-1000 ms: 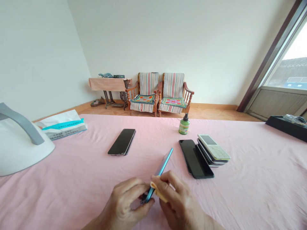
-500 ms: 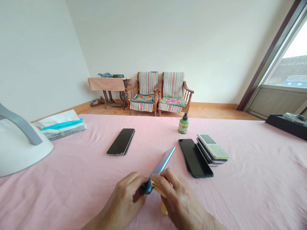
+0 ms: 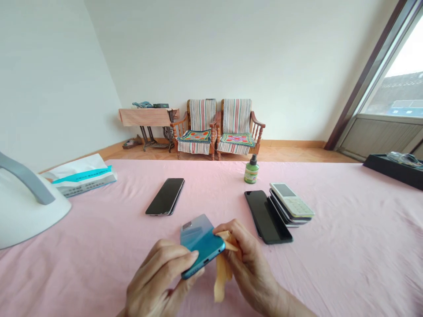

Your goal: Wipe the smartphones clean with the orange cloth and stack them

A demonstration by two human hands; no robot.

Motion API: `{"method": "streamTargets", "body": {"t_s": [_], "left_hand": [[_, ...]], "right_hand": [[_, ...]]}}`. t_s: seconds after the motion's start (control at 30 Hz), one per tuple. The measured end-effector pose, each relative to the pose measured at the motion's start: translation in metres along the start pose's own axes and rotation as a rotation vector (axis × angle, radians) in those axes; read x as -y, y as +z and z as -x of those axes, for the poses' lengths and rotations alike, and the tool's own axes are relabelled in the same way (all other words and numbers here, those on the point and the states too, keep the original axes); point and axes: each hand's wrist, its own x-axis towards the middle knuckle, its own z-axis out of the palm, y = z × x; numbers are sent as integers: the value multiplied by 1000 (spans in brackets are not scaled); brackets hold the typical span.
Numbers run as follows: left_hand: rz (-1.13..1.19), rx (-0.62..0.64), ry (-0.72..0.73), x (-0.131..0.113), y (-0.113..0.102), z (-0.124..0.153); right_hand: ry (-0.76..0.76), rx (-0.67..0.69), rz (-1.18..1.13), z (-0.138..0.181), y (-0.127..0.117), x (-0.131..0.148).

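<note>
Two grips, left hand [image 3: 158,281] closed round blue phone [image 3: 200,242], right hand [image 3: 251,268] pinching cloth [image 3: 220,275], tray [image 3: 390,169] contents indistinct, cut off.

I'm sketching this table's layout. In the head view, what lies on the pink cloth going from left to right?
White object with grey handle → tissue pack → lone black phone → held blue phone → pile of phones → black tray.
</note>
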Motion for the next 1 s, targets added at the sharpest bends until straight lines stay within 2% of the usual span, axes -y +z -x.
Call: {"method": "streamTargets", "body": {"t_s": [0.17,0.3,0.37,0.43,0.5,0.67,0.93,1.0], "left_hand": [[-16,101,10,6,11,-2],[-74,48,8,7,12,-4],[-119,21,-18,6,11,-5],[-154,-2,-40,6,9,-5],[-167,-18,-51,5,9,-5],[-134,0,-55,4,10,-4],[-127,19,-60,5,12,-3],[-134,15,-64,5,12,-4]], "right_hand": [[138,-48,-33,-6,-2,-22],[169,-82,27,-8,-4,-18],[183,-152,79,-6,-4,-10],[131,-249,175,-4,-6,-2],[16,-293,272,0,-8,4],[-190,-192,397,6,-8,8],[-326,-69,483,10,2,10],[-320,-73,485,9,1,11]]}}
